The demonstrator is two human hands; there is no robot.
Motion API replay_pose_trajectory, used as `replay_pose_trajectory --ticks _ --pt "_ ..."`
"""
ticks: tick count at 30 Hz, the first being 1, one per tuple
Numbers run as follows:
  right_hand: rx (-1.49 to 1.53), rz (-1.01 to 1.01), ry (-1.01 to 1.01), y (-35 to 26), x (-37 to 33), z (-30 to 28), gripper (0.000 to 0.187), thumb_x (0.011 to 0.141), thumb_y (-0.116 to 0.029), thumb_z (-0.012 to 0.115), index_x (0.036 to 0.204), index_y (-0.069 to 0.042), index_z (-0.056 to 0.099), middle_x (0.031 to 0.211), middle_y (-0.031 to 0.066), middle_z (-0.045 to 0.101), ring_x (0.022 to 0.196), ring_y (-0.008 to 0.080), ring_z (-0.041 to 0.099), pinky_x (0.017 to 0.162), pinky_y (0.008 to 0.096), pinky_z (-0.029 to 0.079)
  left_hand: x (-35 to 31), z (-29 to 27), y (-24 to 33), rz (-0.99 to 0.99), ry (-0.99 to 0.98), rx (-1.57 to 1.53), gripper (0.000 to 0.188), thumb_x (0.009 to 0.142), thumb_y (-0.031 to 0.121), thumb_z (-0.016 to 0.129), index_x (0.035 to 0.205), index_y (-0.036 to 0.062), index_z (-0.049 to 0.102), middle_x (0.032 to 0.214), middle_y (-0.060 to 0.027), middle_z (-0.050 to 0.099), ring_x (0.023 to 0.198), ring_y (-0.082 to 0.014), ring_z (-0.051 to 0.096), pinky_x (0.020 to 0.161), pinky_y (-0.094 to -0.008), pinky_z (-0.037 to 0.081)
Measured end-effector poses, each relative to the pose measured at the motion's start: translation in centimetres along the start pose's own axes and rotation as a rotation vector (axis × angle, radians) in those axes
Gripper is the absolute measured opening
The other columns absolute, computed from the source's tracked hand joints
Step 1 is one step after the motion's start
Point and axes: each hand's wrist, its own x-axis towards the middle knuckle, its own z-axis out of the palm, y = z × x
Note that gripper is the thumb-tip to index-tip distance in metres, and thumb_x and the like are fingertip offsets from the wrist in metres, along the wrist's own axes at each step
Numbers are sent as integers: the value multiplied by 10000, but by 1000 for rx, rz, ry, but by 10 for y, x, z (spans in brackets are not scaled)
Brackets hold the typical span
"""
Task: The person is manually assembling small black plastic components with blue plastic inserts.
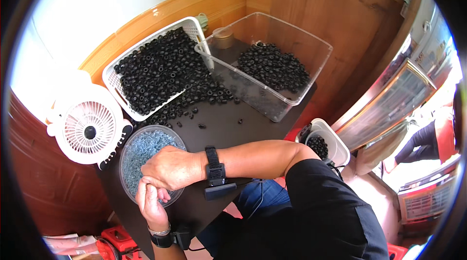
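My right hand (170,167) is closed, its back turned up, over a round clear tub (122,177) at the table's left edge. The tub holds a heap of tiny blue-grey pieces (146,144). Just below and touching the right hand is my left hand (153,201), with its fingers curled in at the tub's near rim. Whatever lies between the fingers is hidden or too small to see. Both wrists wear black straps.
Behind, a white basket (111,87) is filled with small black ring-shaped parts (155,68), some spilled on the dark table (233,136). More lie inside a clear bin (267,107). A white fan (90,131) stands left. Beyond my right arm is a white container (335,146).
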Motion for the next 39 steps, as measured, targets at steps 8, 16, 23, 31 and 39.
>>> replay_pose_trajectory --ticks 8,16,23,31,39 --pt "-190 -97 128 -16 -12 -26 239 888 -240 553 727 -65 526 667 99 552 630 303 589 574 408 484 -6 11 2 78 -40 161 349 986 336 418 1030 1 506 671 -15 489 572 -82 434 531 -211 340" --pt "-1081 347 819 -15 -57 -195 157 818 -219 622 832 -64 641 808 117 621 740 325 614 647 424 504 -4 7 7 118 -19 170 179 960 179 496 942 13 560 657 -11 505 576 -73 465 533 -219 365" --pt "-608 410 427 -21 -84 -166 168 807 -179 646 901 -39 649 826 135 635 762 317 626 687 384 502 -4 6 3 99 -22 197 142 962 154 509 919 29 561 672 -1 513 577 -61 467 529 -215 367" --pt "-655 622 19 19 -127 -103 190 802 -194 640 904 -34 636 905 134 634 864 322 615 758 408 502 -4 7 6 89 -14 202 119 950 135 542 897 31 566 668 8 521 578 -59 470 533 -216 387" --pt "-612 433 -114 73 -75 -67 260 772 -263 679 906 -43 640 883 133 638 852 321 635 745 406 519 0 5 2 83 -15 212 126 949 133 539 890 24 562 660 1 520 574 -65 472 534 -223 391"
